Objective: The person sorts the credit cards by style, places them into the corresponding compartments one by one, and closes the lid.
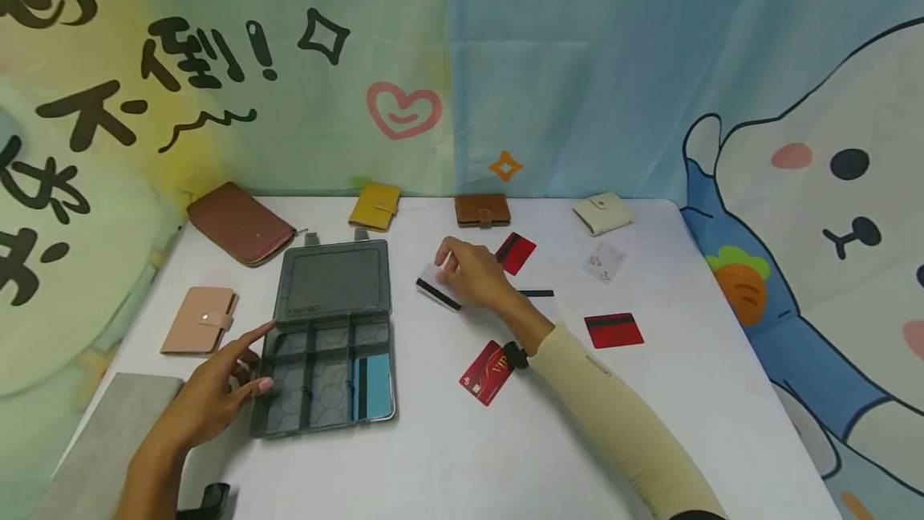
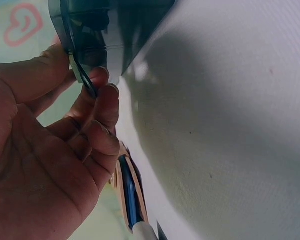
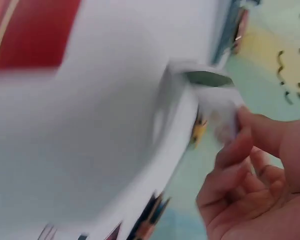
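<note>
My right hand (image 1: 472,271) pinches a white card (image 1: 433,283) with a black stripe, tilted above the table; in the right wrist view the card (image 3: 217,102) is blurred between thumb and fingers. At the left, my left hand (image 1: 209,396) holds the left edge of a dark grey compartment box (image 1: 289,400), whose lid (image 1: 334,279) lies folded back. Thumb and fingers meet at that edge in the left wrist view. A blue card (image 1: 378,387) with a dark stripe stands in the box's lower right compartment; the other compartments show their bare floors.
Around my right arm lie a red VIP card (image 1: 485,375), two striped red cards (image 1: 613,331), a white card (image 1: 545,305) and a patterned clear card (image 1: 605,262). Several wallets line the back, including a yellow one (image 1: 375,207); a pink wallet (image 1: 196,321) lies left of the box.
</note>
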`<state>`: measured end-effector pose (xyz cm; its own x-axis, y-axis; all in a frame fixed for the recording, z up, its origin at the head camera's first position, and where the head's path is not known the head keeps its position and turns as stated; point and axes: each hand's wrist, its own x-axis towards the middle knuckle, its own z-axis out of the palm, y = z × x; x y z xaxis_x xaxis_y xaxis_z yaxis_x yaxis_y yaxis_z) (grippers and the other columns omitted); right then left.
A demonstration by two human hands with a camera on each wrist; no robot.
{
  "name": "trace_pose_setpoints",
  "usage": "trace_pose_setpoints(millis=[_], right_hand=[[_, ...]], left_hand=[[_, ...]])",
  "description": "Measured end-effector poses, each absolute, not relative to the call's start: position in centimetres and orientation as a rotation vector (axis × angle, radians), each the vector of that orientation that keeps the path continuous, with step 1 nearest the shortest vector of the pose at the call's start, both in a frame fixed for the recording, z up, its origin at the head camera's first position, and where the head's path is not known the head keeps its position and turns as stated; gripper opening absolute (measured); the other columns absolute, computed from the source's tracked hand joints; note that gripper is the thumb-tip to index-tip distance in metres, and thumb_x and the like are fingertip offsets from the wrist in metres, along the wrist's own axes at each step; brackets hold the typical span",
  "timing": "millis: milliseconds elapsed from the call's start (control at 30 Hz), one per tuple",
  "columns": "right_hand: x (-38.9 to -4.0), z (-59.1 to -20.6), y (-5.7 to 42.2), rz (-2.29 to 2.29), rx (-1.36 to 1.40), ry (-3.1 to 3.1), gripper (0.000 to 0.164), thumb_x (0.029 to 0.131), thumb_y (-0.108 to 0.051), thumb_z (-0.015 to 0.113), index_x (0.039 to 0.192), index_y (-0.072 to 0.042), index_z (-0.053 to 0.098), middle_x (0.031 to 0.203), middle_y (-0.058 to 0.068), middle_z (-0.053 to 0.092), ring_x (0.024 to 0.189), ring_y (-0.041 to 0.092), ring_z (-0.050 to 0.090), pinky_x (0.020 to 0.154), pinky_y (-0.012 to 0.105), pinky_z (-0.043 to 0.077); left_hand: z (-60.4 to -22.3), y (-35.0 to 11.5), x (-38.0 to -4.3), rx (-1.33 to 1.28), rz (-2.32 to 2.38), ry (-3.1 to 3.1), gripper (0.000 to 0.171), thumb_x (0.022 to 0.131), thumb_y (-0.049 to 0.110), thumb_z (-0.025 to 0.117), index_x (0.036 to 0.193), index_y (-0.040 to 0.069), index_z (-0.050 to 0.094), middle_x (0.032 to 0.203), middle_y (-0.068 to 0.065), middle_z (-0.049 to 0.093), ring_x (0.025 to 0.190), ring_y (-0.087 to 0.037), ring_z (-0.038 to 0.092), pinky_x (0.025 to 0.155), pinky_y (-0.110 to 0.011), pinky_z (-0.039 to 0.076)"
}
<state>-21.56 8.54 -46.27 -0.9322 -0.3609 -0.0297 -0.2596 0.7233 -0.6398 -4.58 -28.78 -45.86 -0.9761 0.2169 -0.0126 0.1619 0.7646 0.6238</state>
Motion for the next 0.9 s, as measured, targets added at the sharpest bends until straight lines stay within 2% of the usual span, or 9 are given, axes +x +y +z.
trace_pose_setpoints(millis=[167,433,567,733,800,900], right_hand=[[-19.3,-45.0,7.0,-1.321,-0.628,2.581,0.031,0.093,-0.013,0.070,0.122,-0.024,0.062,0.083,-0.002,0.062,0.062,0.018,0.056,0.058,0.029,0.044],[-14.4,-45.1,2.8,-1.500,-0.629,2.302,0.027,0.091,-0.021,0.074,0.116,-0.019,0.065,0.078,-0.006,0.072,0.059,0.030,0.066,0.052,0.028,0.049],[-12.5,-45.7,0.7,-1.424,-0.632,2.308,0.024,0.090,-0.022,0.075,0.113,-0.019,0.066,0.073,-0.010,0.071,0.053,0.018,0.064,0.055,0.025,0.049],[-11.2,-46.2,-1.1,-1.301,-0.672,2.434,0.023,0.088,-0.027,0.077,0.109,-0.021,0.068,0.070,-0.019,0.068,0.061,-0.001,0.060,0.065,0.021,0.046],[-10.9,-46.2,-1.6,-1.247,-0.698,2.503,0.023,0.087,-0.030,0.078,0.107,-0.024,0.069,0.069,-0.023,0.066,0.067,-0.006,0.057,0.069,0.020,0.043],[-10.7,-46.1,-2.1,-1.143,-0.761,2.586,0.023,0.086,-0.034,0.079,0.106,-0.025,0.071,0.068,-0.025,0.062,0.067,-0.007,0.055,0.065,0.019,0.042]], left_hand=[[-45.7,-28.8,-4.5,0.310,1.021,2.869,0.079,0.086,0.010,0.076,0.154,0.016,0.037,0.100,-0.009,0.060,0.075,-0.004,0.050,0.060,-0.025,0.040],[-45.7,-28.7,-4.5,0.318,1.046,2.880,0.078,0.085,0.008,0.077,0.153,0.015,0.039,0.099,-0.009,0.059,0.075,-0.004,0.049,0.059,-0.024,0.040],[-45.8,-28.7,-4.6,0.304,1.045,2.864,0.079,0.085,0.008,0.077,0.154,0.016,0.038,0.100,-0.009,0.059,0.075,-0.005,0.049,0.059,-0.024,0.040],[-45.9,-28.7,-4.7,0.300,1.039,2.860,0.079,0.085,0.009,0.077,0.154,0.016,0.037,0.099,-0.008,0.059,0.075,-0.005,0.050,0.060,-0.024,0.041],[-45.9,-28.7,-4.7,0.302,1.037,2.870,0.079,0.085,0.010,0.077,0.154,0.016,0.038,0.099,-0.008,0.060,0.074,-0.004,0.050,0.060,-0.024,0.041],[-45.9,-28.7,-4.7,0.298,1.030,2.880,0.079,0.085,0.010,0.077,0.153,0.016,0.038,0.098,-0.008,0.060,0.074,-0.004,0.050,0.059,-0.024,0.041]])
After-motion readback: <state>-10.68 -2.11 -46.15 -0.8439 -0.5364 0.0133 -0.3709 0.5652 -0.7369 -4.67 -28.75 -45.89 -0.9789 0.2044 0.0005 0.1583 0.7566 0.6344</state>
